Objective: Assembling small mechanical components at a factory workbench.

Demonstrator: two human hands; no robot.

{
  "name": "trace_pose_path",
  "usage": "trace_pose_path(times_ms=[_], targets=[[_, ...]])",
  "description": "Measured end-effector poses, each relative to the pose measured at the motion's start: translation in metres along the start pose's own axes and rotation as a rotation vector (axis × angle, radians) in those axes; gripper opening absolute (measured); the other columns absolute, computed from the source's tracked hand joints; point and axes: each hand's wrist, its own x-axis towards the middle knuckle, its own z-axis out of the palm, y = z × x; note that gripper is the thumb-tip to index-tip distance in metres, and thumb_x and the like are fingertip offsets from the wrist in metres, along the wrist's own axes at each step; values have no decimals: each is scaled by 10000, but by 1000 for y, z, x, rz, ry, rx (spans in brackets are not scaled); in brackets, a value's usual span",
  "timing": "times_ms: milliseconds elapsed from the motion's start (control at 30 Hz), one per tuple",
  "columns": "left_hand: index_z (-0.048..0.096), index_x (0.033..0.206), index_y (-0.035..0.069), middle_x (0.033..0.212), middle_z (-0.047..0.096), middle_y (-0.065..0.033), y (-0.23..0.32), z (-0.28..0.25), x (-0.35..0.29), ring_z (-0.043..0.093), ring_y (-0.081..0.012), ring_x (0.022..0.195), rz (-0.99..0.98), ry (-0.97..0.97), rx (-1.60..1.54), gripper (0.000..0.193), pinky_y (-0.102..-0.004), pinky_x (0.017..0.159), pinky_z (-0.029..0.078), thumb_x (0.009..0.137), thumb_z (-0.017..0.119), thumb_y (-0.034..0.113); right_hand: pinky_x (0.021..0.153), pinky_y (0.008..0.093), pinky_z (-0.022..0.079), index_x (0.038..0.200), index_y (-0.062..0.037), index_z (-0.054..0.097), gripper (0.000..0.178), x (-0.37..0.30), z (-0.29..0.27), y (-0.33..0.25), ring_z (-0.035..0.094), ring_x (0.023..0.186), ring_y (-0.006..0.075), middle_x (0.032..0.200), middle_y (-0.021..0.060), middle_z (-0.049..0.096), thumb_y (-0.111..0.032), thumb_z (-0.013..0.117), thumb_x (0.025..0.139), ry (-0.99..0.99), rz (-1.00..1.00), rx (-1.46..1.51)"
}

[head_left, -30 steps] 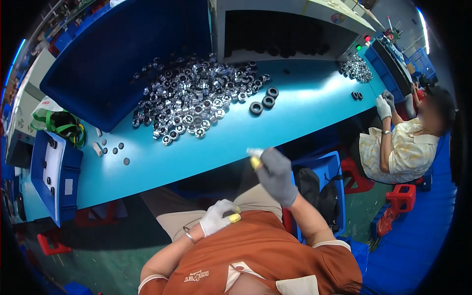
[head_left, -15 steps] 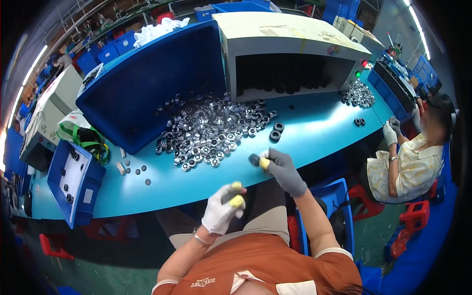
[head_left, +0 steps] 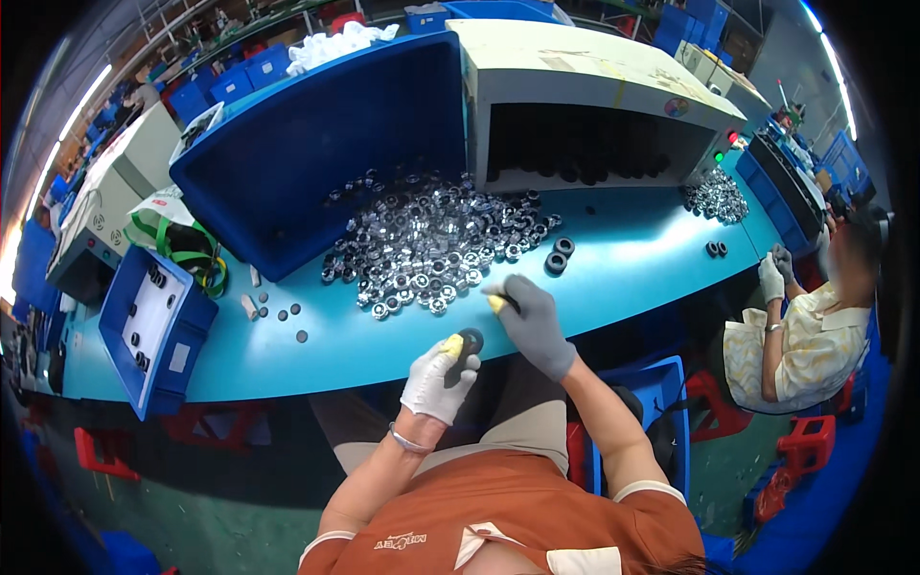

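Observation:
My left hand [head_left: 437, 383], in a white glove with yellow fingertip covers, is closed on a round black ring-shaped part [head_left: 471, 341] just over the table's near edge. My right hand [head_left: 535, 326], in a grey glove with pale yellow fingertips, reaches over the table with fingers stretched out and nothing visible in them. Its fingertips are near the front right edge of a heap of shiny clear-and-black round parts [head_left: 422, 240]. To the right of the heap, black rings [head_left: 557, 261] rest on the tabletop [head_left: 613, 278].
A large blue bin [head_left: 316, 163] lies tipped behind the heap. Beside it stands a cream box-shaped machine [head_left: 594, 77] with a dark opening. A smaller blue tray [head_left: 182, 335] and small black discs [head_left: 295, 309] are at left. A co-worker [head_left: 805, 335] sits at right by another pile.
The black part that was in my right hand is now in my left hand. My right hand has moved toward the heap. The whole view has shifted slightly.

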Motion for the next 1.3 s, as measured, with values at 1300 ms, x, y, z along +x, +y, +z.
trace_pose_path(times_ms=[1300], targets=[[614,1161,21,1004,668,-74,-17,28,25,632,-134,775,127,-52,258,210,-245,587,494,957,648,55,760,344,516,1213,-27,684,434,-13,-39,-51,607,871,242,950,101,591,32,662,784,-205,-253,-407]])
